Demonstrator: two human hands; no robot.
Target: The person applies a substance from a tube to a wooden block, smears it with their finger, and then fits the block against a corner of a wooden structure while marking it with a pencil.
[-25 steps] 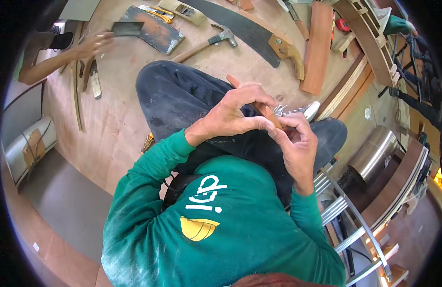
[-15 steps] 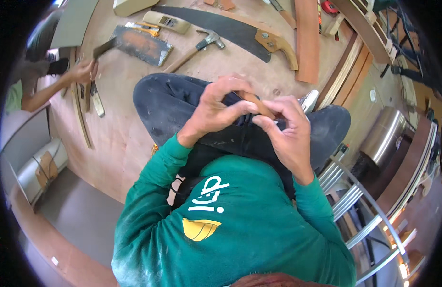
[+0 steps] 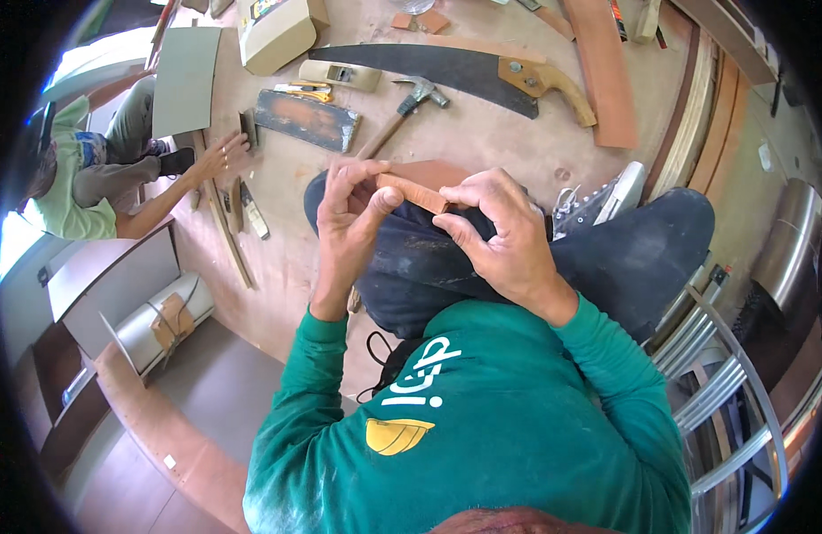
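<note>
My left hand (image 3: 348, 209) and right hand (image 3: 510, 236) pinch the wood (image 3: 413, 193) by its ends, nearer me than the saw (image 3: 437, 76). Left of the saw sits a box (image 3: 286, 43); its inside I cannot see.

Pale brown floor (image 3: 282, 298), grey surface (image 3: 237, 369) lower left, silver tubular frame (image 3: 709, 398) at right, bright light (image 3: 99, 56) upper left

Hammer (image 3: 388, 131) near wooden-handled saw (image 3: 455, 76)
</note>
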